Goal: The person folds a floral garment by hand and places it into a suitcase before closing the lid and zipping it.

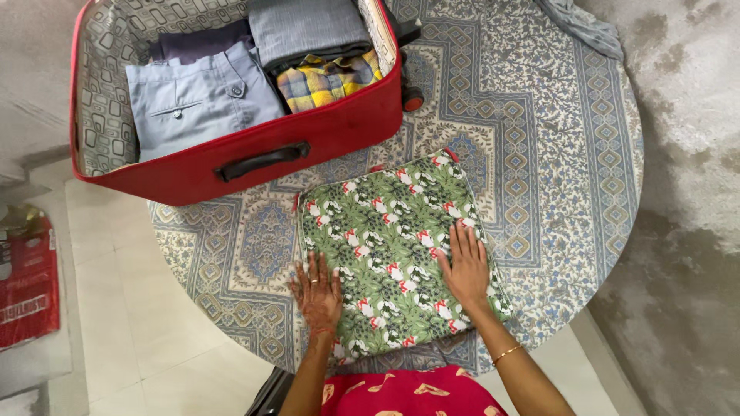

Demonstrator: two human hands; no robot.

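Item one: our left hand (317, 291), palm down and fingers spread, resting flat on the near left edge of a folded green floral cloth (397, 254); it grips nothing.

Item two: our right hand (465, 266), likewise flat and spread, pressing the cloth's right side; it too closes on nothing. A thin bangle sits on that wrist.

Item three: the cloth itself, a squarish folded piece with red and white flowers, lying on a round table (555, 154) covered in a blue patterned spread, near our edge.

Item four: an open red suitcase (254, 150) just beyond the cloth, its black handle facing us. Inside we count folded light blue trousers (196, 96), a grey garment (308, 31), a dark purple piece behind, and a yellow checked cloth (327, 81).

Item five: a grey fabric (582, 27) draped at the table's far edge.

Item six: a red bag (27, 281) on the floor at left, well apart.

Nothing lies between hands and suitcase.
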